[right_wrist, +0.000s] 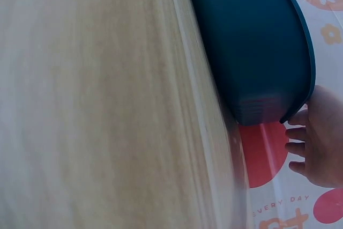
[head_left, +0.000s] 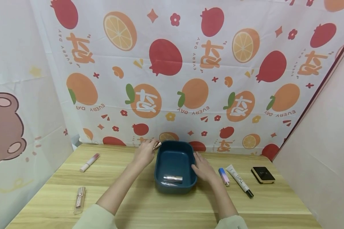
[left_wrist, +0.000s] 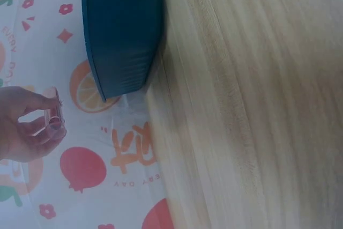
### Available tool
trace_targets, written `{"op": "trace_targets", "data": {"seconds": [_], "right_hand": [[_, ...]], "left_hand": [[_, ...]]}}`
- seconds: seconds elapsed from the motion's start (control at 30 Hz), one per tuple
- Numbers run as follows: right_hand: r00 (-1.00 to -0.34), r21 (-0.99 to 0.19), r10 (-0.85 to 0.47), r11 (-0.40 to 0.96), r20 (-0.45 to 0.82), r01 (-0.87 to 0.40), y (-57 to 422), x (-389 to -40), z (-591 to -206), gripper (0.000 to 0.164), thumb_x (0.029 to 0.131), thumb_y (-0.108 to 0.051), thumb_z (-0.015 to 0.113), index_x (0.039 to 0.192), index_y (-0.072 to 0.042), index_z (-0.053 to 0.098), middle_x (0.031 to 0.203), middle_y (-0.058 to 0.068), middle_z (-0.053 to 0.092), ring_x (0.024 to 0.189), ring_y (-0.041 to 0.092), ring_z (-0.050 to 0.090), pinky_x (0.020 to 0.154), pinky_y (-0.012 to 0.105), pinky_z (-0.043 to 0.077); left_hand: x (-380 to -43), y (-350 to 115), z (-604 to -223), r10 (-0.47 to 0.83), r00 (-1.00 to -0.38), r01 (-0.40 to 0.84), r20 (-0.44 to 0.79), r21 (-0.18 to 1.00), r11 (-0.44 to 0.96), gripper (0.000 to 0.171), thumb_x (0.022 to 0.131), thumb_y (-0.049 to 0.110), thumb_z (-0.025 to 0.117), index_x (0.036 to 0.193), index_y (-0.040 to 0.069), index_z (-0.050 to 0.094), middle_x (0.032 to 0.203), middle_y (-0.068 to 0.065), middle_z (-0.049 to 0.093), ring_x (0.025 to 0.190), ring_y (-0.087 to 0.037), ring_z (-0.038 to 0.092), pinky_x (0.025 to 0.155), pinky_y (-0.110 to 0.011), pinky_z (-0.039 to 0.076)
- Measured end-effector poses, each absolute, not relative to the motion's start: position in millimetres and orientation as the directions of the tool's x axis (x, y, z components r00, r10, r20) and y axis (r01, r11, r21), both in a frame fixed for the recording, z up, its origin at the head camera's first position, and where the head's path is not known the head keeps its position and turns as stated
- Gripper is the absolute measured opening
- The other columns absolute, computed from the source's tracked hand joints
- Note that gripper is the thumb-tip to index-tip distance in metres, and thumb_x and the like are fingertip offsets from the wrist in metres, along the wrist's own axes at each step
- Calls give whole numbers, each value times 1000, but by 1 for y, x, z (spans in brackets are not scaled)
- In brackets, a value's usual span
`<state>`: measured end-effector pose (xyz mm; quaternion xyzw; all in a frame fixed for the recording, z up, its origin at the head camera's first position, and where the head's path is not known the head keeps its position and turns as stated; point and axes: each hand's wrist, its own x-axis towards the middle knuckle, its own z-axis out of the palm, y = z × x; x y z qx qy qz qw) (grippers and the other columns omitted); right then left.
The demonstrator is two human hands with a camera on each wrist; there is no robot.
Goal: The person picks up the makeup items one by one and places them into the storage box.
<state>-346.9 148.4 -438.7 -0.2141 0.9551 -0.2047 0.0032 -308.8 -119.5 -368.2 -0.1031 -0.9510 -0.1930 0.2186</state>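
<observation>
A dark blue rectangular bin (head_left: 176, 190) sits on the table. Inside it lie a gold-and-clear lipstick tube (head_left: 173, 178) and a slim clear item (head_left: 169, 184), whose kind I cannot tell. My left hand (head_left: 144, 154) is beside the bin's far left corner, pinching a shiny pinkish lipstick tube (head_left: 157, 145). In the left wrist view the tube (left_wrist: 54, 115) looks partly see-through, with a round end, held between thumb and fingers. My right hand (head_left: 204, 168) rests against the bin's right rim, fingers extended; the right wrist view shows its spread fingertips (right_wrist: 296, 148) by the rim's corner.
On the left lie a pink-and-white lip gloss tube (head_left: 89, 162) and a boxed lipstick (head_left: 79, 200). Rightward are a blue-pink lipstick (head_left: 224, 176), a white squeeze tube (head_left: 240, 180) and a black compact (head_left: 262, 175). A fruit-print cloth (head_left: 189, 121) hangs behind the wooden table (head_left: 149, 210).
</observation>
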Motion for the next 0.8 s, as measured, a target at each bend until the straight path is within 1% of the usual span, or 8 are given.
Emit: {"op": "trace_targets", "data": {"seconds": [0.07, 0.17, 0.23, 0.3, 0.43, 0.6, 0.8], "right_hand": [[-909, -391, -409, 826, 78, -405, 148, -347, -438, 58, 96, -26, 42, 143, 1, 23, 148, 18, 19, 134, 31, 18, 107, 47, 18], [-909, -390, -409, 827, 76, -404, 149, -347, -437, 58, 96, -26, 41, 144, 1, 23, 148, 18, 19, 134, 32, 18, 107, 47, 18], [-912, -390, -404, 830, 71, -398, 148, -346, -436, 58, 96, -26, 41, 144, 1, 23, 148, 18, 19, 135, 31, 17, 107, 46, 18], [-911, -389, -406, 829, 75, -402, 148, -346, -436, 57, 96, -25, 41, 143, 1, 23, 148, 19, 19, 135, 32, 18, 107, 47, 18], [-908, -386, -410, 827, 81, -408, 149, -346, -438, 57, 96, -24, 41, 143, 3, 24, 148, 19, 20, 135, 32, 17, 107, 47, 17], [-905, -386, -417, 823, 89, -417, 149, -346, -440, 57, 96, -24, 42, 142, 3, 24, 147, 20, 21, 134, 33, 18, 107, 47, 17], [-906, -378, -415, 829, 77, -412, 148, -344, -439, 57, 97, -26, 41, 143, 2, 23, 148, 18, 19, 135, 30, 16, 108, 45, 16]], "left_hand": [[-309, -118, -369, 125, -868, 302, 480, 312, 901, 40, 71, -9, 64, 108, 7, 59, 96, -16, 61, 87, -35, 59, 62, -48, 51], [-309, -115, -369, 138, -863, 322, 486, 320, 891, 38, 73, -8, 65, 109, 5, 60, 99, -16, 61, 90, -34, 59, 66, -48, 51], [-309, -113, -368, 143, -871, 325, 470, 334, 885, 39, 74, -7, 66, 110, 5, 60, 101, -16, 61, 92, -33, 58, 69, -47, 51], [-309, -111, -368, 142, -884, 317, 445, 347, 883, 39, 75, -6, 67, 112, 5, 60, 102, -16, 61, 92, -33, 58, 69, -46, 51], [-309, -106, -368, 154, -902, 307, 404, 346, 887, 42, 74, -6, 66, 114, 7, 59, 98, -14, 60, 88, -30, 58, 69, -43, 51], [-309, -101, -370, 196, -894, 339, 403, 322, 884, 41, 75, -7, 65, 112, 8, 60, 90, -13, 59, 83, -29, 58, 67, -40, 50], [-307, -97, -373, 246, -874, 376, 419, 264, 888, 41, 74, -9, 63, 111, 10, 62, 91, -11, 60, 81, -30, 59, 59, -39, 50]]}}
